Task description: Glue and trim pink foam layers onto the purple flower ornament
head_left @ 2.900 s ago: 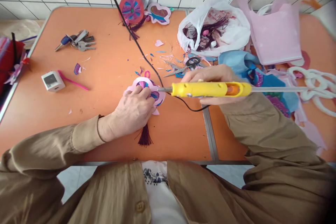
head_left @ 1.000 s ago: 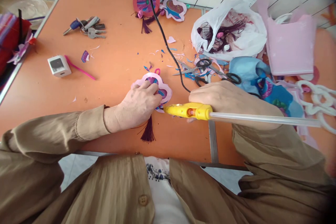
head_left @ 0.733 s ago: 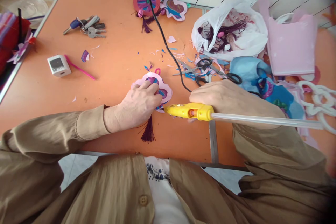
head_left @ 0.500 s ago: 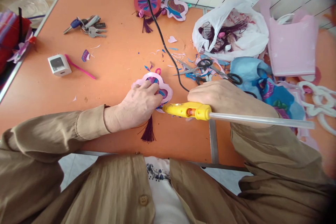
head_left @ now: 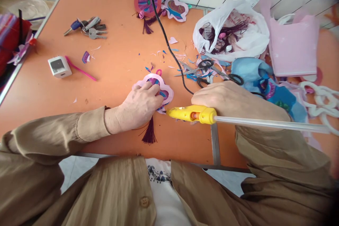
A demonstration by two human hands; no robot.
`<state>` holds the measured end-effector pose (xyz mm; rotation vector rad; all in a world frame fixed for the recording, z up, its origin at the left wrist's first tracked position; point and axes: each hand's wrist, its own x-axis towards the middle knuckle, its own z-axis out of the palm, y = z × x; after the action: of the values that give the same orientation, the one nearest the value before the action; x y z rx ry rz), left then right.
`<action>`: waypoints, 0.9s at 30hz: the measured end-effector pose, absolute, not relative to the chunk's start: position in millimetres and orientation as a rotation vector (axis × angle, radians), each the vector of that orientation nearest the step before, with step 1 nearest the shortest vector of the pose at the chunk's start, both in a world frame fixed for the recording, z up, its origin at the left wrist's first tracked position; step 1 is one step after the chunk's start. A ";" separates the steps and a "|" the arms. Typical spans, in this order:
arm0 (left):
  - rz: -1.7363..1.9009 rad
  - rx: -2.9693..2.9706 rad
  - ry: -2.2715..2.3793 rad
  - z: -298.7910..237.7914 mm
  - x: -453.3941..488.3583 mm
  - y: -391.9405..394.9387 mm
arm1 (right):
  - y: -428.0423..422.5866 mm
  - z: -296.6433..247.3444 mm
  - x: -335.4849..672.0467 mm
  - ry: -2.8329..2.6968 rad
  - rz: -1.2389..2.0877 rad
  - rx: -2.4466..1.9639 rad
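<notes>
My right hand (head_left: 225, 97) is closed round a yellow hot glue gun (head_left: 194, 113). A long clear glue stick (head_left: 265, 123) juts out of its back end to the right. The gun's nozzle sits at the lower edge of a pink cloud-shaped ornament (head_left: 167, 91) with a purple and blue middle. My left hand (head_left: 144, 104) is closed on the ornament's left part, its fingertips partly hidden. A dark purple tassel (head_left: 149, 132) hangs from the ornament toward me, and a pink loop (head_left: 159, 72) shows at its top.
A black cord (head_left: 169, 47) crosses the table down to the gun. Scissors (head_left: 203, 70) lie among paper scraps, beside a white plastic bag (head_left: 256, 39) holding tassels. Keys (head_left: 91, 28), a white charger (head_left: 59, 67) and finished ornaments (head_left: 148, 1) lie farther off.
My right hand and the glue gun have shifted slightly to the right, drawing the nozzle a little along the ornament's lower edge. My left hand stays on the ornament.
</notes>
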<state>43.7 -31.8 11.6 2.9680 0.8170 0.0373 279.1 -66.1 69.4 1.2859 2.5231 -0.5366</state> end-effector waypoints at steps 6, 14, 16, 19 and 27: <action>0.057 2.990 0.812 9.3 42.5 -31.1 | -64.9 60.2 283.3 2.619 -0.481 1.262; 0.088 2.987 0.809 8.7 42.3 -31.2 | -63.5 62.5 283.1 2.541 -0.534 1.333; 0.094 2.987 0.802 9.6 42.6 -31.3 | -63.5 66.1 281.5 2.484 -0.578 1.329; 0.088 2.975 0.789 11.6 42.7 -31.1 | -63.9 69.1 283.6 2.457 -0.572 1.338; 0.011 2.910 0.722 17.5 39.4 -26.0 | -62.1 71.2 308.4 2.818 -0.673 1.271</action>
<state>39.4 -26.0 17.5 2.9095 0.7216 0.0111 308.4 -62.1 71.2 1.2706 2.8181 -0.6727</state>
